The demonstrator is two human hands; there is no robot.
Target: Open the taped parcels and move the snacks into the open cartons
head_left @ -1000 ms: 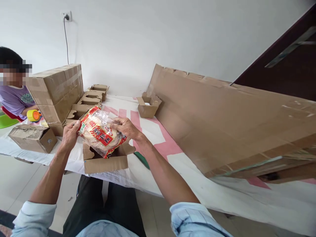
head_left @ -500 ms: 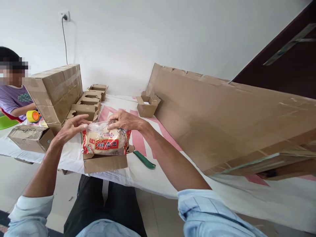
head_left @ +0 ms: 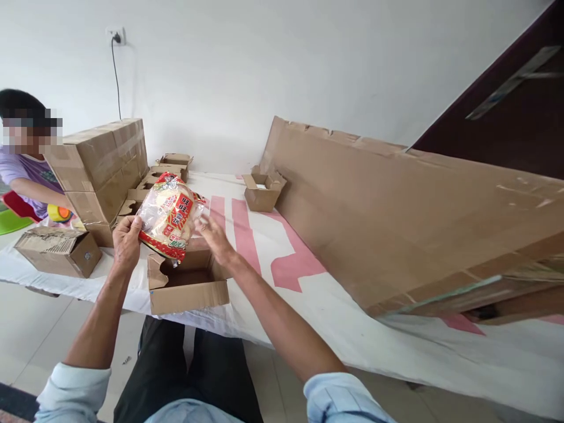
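My left hand point(head_left: 126, 239) grips the lower left corner of a red and clear snack packet point(head_left: 170, 215) and holds it tilted up above a small open cardboard box point(head_left: 187, 292) at the table's near edge. My right hand point(head_left: 212, 236) is just right of the packet with its fingers spread, fingertips touching or nearly touching the plastic. The box is empty inside as far as I can see. Both arms wear light blue sleeves.
A stack of sealed cartons point(head_left: 103, 161) stands at the left, with several small open boxes point(head_left: 175, 164) behind it. Another open box point(head_left: 263, 190) sits mid-table. A long flattened cardboard sheet point(head_left: 409, 217) leans at the right. A person in purple point(head_left: 22, 170) sits far left beside a closed carton point(head_left: 57, 251).
The packet was standing in the open box with both hands on its top; now my left hand has lifted it out and tilted it, and my right hand has let go.
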